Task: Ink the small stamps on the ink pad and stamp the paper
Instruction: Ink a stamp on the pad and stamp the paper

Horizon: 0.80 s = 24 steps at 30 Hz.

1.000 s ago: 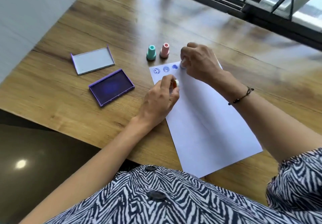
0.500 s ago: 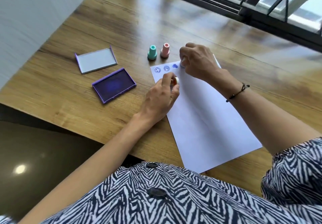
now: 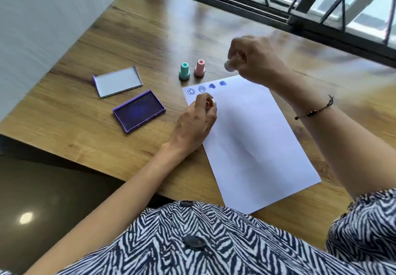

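A white sheet of paper (image 3: 257,142) lies on the wooden table, with several blue prints along its top edge (image 3: 206,88). My right hand (image 3: 255,60) is lifted above the paper's top edge and grips a small pale stamp (image 3: 228,66). My left hand (image 3: 196,122) rests on the paper's left side, closed on another small stamp with an orange part (image 3: 211,103). The open purple ink pad (image 3: 139,111) lies to the left of the paper. A teal stamp (image 3: 184,71) and a pink stamp (image 3: 199,68) stand upright just beyond the paper.
The ink pad's lid (image 3: 117,82) lies upside down behind the pad. A window with dark bars (image 3: 300,3) runs along the table's far edge. A white wall is on the left. The table's near edge (image 3: 85,159) drops to a dark glossy floor.
My right hand has lifted its stamp off the paper, up and to the right, leaving a new blue print beside the earlier ones. My left hand has stayed in place.
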### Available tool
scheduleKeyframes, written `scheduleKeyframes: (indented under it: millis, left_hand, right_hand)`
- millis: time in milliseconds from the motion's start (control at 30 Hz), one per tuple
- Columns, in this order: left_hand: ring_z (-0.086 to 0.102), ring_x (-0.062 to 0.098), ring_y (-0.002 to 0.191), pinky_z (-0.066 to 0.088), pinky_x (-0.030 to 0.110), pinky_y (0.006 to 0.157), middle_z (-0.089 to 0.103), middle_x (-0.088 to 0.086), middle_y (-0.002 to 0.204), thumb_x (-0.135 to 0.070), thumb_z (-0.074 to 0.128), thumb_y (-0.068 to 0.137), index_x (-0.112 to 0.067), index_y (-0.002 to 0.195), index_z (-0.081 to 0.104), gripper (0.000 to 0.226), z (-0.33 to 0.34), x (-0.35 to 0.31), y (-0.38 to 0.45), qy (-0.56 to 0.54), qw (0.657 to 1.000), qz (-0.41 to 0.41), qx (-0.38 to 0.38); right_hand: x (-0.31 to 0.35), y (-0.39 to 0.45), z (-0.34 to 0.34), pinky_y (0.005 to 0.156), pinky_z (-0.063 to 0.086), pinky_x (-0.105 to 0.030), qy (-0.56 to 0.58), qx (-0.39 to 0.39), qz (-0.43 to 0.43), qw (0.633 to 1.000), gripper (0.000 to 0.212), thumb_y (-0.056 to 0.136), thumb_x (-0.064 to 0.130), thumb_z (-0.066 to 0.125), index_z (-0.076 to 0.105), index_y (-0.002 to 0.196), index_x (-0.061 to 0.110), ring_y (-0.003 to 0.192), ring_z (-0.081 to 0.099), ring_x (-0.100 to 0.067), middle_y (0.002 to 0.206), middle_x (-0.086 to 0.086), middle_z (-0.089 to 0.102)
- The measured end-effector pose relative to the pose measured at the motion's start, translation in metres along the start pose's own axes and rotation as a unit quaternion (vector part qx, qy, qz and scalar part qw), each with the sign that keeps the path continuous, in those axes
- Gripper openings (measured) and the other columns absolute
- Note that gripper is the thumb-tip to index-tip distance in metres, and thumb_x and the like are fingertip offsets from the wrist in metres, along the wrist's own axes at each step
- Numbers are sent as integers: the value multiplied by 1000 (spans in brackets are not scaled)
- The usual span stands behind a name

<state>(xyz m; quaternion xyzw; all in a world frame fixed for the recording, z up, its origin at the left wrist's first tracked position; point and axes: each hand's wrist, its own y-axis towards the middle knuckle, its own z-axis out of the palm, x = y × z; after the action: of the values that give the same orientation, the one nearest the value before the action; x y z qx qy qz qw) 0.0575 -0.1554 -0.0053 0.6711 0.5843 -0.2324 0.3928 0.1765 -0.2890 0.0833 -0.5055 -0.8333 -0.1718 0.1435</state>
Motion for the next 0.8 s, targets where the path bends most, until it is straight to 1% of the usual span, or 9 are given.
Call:
scheduleKeyframes:
  millis: [67, 133, 267, 367, 433, 467, 567, 700, 800]
  left_hand:
    - [61, 34, 91, 47, 38, 71, 66, 17, 102, -22, 41, 94, -6, 113, 41, 25, -3, -3, 1, -26, 1000, -12, 8]
    - [60, 33, 97, 47, 42, 79, 65, 17, 106, -19, 41, 94, -4, 114, 42, 26, -7, -5, 1, -65, 998, -26, 10]
    - [57, 28, 102, 44, 36, 87, 61, 17, 110, -19, 42, 93, -4, 112, 45, 24, -13, -7, 4, -109, 993, -32, -17]
    - [55, 19, 96, 42, 21, 82, 61, 14, 107, -17, 47, 92, -6, 109, 50, 21, -13, -7, 11, -152, 984, -80, -39]
    - [54, 14, 86, 44, 23, 81, 60, 7, 98, -17, 48, 92, -8, 107, 53, 18, -14, -7, 15, -225, 965, -132, -39]
    - [53, 12, 82, 45, 26, 80, 59, 4, 92, -16, 49, 91, -9, 105, 54, 17, -14, -8, 17, -273, 949, -154, -35]
    - [52, 11, 73, 47, 22, 74, 57, 0, 81, -13, 50, 91, -6, 103, 56, 15, -15, -10, 19, -364, 913, -178, -41]
    - [54, 10, 71, 48, 19, 73, 59, 1, 78, -14, 53, 89, -14, 95, 59, 8, -19, -10, 18, -400, 898, -179, -36]
    - [54, 14, 72, 49, 20, 72, 60, 3, 79, -11, 53, 89, -8, 99, 59, 13, -26, -9, 16, -419, 889, -181, -41]
  right_hand:
    - [-1, -2, 4, 62, 33, -27, 5, 4, 2, 1000, 8, 76, 8, 60, 65, 82, 5, 74, 48, -21, 81, -4, 52]
    - [-1, -6, 7, 62, 33, -26, 14, 0, 1, 1000, 7, 76, 8, 61, 65, 81, 7, 73, 48, -20, 79, -2, 53]
    - [0, -14, 8, 60, 36, -25, 29, -1, 1, 1000, 7, 78, 6, 58, 65, 81, 5, 70, 50, -18, 79, -2, 55]
    - [4, -21, 3, 55, 33, -23, 73, 5, 21, 997, 6, 78, 5, 61, 65, 81, 3, 62, 49, -16, 76, -7, 62]
    - [12, -27, 0, 55, 38, -24, 138, 25, 33, 990, 6, 78, 8, 65, 65, 83, 5, 65, 55, -27, 80, -18, 70]
    - [16, -31, 0, 55, 40, -24, 163, 34, 33, 985, 6, 78, 8, 67, 66, 83, 6, 65, 57, -28, 80, -20, 70]
    - [25, -37, 2, 50, 38, -17, 201, 41, 31, 978, 6, 77, 11, 69, 67, 82, 12, 57, 49, -6, 71, -10, 66]
    - [31, -40, 8, 52, 40, -23, 233, 46, 38, 971, 6, 77, 14, 70, 67, 82, 13, 60, 48, -12, 66, -4, 58]
    - [36, -40, 15, 59, 44, -31, 240, 49, 31, 969, 7, 78, 12, 69, 66, 84, 10, 64, 52, -18, 72, -15, 63]
